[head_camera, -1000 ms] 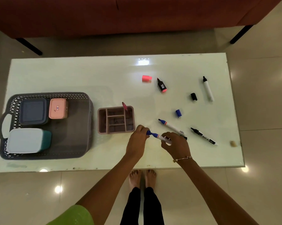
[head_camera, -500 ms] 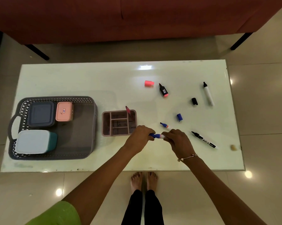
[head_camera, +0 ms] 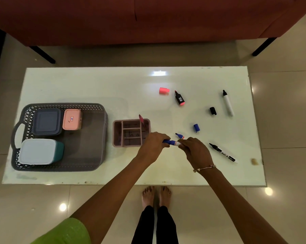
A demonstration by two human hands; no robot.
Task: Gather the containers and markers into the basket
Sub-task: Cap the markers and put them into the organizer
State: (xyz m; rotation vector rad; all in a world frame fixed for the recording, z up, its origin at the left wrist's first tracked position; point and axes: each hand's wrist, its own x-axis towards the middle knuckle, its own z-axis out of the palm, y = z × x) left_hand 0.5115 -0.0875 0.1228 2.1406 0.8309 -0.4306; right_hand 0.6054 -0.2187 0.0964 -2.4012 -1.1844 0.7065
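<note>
White glossy table (head_camera: 78,81); red sofa (head_camera: 148,18) behind it; small beige eraser-like lump (head_camera: 254,162) near right edge.

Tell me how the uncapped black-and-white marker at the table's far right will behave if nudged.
The white marker looks round-barrelled and lies flat on the glossy table, so it would probably roll or slide easily. It seems rigid and light. With its black cap lying apart, the bare tip might smear.

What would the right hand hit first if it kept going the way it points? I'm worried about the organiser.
Probably the left hand: the right hand points left along the blue marker both hold. The pink organiser lies beyond.
</note>
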